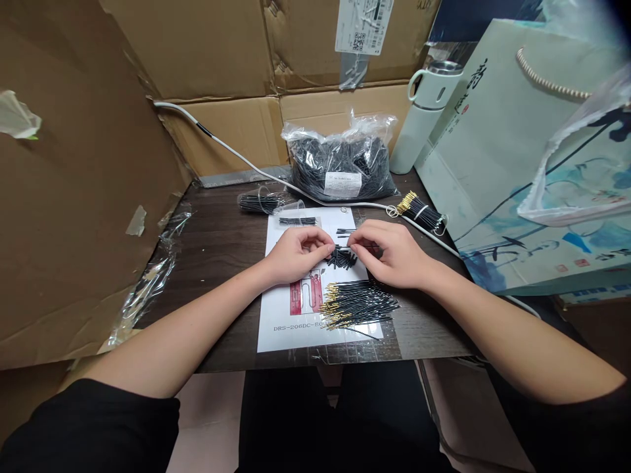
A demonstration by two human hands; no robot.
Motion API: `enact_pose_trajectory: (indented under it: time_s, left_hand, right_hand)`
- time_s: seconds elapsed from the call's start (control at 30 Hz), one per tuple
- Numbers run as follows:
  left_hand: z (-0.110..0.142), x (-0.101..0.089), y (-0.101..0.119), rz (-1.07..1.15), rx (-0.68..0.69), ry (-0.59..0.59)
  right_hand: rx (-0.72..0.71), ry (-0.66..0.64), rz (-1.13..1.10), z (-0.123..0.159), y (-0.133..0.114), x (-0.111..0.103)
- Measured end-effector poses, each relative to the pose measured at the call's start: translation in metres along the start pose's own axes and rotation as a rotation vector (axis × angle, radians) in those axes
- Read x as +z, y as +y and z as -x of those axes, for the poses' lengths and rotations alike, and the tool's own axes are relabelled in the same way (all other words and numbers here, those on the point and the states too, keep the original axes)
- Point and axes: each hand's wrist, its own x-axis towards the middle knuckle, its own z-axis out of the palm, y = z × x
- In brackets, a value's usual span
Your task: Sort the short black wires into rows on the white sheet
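Observation:
My left hand (296,255) and my right hand (392,253) meet over a white printed sheet (286,322) on a dark wooden table (221,249). Both are pinched, fingertips nearly touching, above a small heap of short black tubes (341,258). What the fingertips hold is too small to make out. Just in front of my hands lies a loose pile of thin black wires with gold terminals (357,305). A few more short black pieces (298,221) rest at the sheet's far end.
A clear bag full of black pieces (340,164) stands at the back. A banded bundle of gold-tipped wires (419,210) lies right, by a white cable (236,154). A white thermos (426,115), paper gift bag (517,164) and cardboard walls (73,197) surround the table.

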Motion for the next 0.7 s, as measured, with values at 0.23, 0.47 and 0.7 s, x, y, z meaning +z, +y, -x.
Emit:
enact_pose_trajectory:
  time_s: [0.23,0.47,0.7]
  left_hand:
    - [0.0002,0.0007,0.0009,-0.007,0.012,0.006]
    - [0.001,0.0032,-0.0022,0.007,0.009,0.028]
    - [0.0018,0.004,-0.0035,-0.057,0.053,0.043]
  right_hand:
    - [0.01,-0.003,-0.004,-0.0003,0.0,0.0004]
    - [0.024,0.029,-0.015,-0.001,-0.0008,0.0016]
    - [0.032,0.024,-0.029,-0.0001,-0.0007,0.004]
